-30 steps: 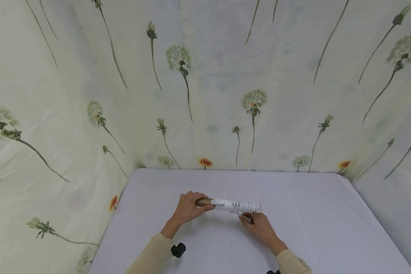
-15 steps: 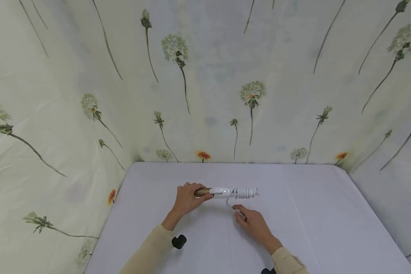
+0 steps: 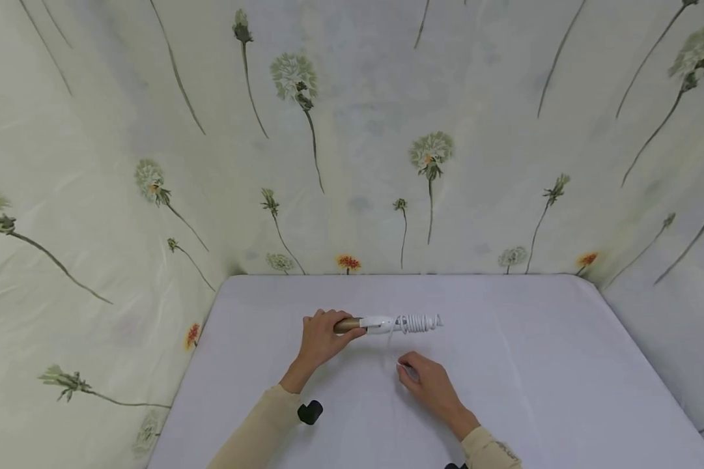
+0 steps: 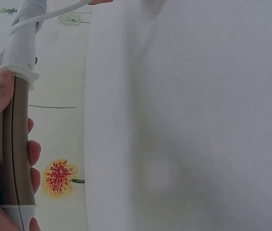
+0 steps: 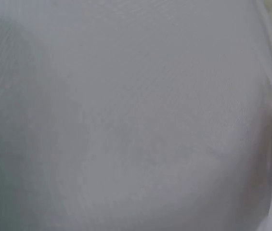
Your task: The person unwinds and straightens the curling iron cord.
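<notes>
My left hand point(image 3: 319, 339) grips the brown handle point(image 4: 21, 144) of a curling iron, fingers and thumb wrapped round it. The iron lies level above the table, its white front part point(image 3: 378, 324) pointing right. White cord point(image 3: 419, 323) is wound in several coils round the far end. In the left wrist view a loose stretch of cord point(image 4: 54, 14) crosses the white part. Below the coils, my right hand point(image 3: 432, 385) pinches the cord between thumb and curled fingers, apart from the iron. The right wrist view shows no clear hand.
A white-covered table point(image 3: 539, 365) lies under both hands. Behind and at the sides hangs a curtain point(image 3: 352, 163) printed with dandelions. Black wrist devices point(image 3: 310, 412) sit at both cuffs. Blurred pale cloth point(image 5: 140, 110) fills most of the right wrist view.
My right hand has moved from just under the coils down and slightly left, drawing the cord away from the iron. My left hand still holds the handle. The head view has shifted slightly.
</notes>
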### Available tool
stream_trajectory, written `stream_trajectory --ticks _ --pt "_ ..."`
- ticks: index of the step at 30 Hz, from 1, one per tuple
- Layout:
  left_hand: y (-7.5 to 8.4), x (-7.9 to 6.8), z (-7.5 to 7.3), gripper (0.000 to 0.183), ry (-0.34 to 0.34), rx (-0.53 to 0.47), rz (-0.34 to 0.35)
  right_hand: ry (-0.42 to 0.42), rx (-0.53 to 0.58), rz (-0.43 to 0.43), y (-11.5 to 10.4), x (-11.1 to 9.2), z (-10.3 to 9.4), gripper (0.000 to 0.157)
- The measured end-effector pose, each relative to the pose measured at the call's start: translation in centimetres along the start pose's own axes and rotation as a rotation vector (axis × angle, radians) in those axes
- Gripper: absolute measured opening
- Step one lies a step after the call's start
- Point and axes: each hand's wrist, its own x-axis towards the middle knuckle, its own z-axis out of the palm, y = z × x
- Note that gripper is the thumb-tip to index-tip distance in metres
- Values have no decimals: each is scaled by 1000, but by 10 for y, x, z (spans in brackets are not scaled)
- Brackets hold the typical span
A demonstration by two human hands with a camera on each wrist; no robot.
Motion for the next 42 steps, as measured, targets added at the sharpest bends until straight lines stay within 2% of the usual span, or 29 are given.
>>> stream_trajectory --ticks 6,15,22,28,31,34,38,42 --pt "2 3 1 40 9 -2 -7 -35 62 -5 -3 2 -6 1" --pt "1 1 2 40 30 37 21 -44 118 -41 -11 -4 -8 5" --pt "-2 6 5 40 84 85 66 -47 187 -64 -17 -4 -15 6" --pt "-3 5 4 42 62 79 34 -40 224 -110 -22 -1 -20 7" --pt "-2 6 2 43 77 78 30 -30 244 -125 -25 3 -23 7" --pt "-2 3 3 41 95 72 26 -46 278 -111 -29 3 -25 8" --pt "-2 -3 8 40 85 61 14 -72 336 -77 -33 0 -30 9" --pt "-2 0 12 42 100 70 17 -44 356 -77 -33 5 -35 10"
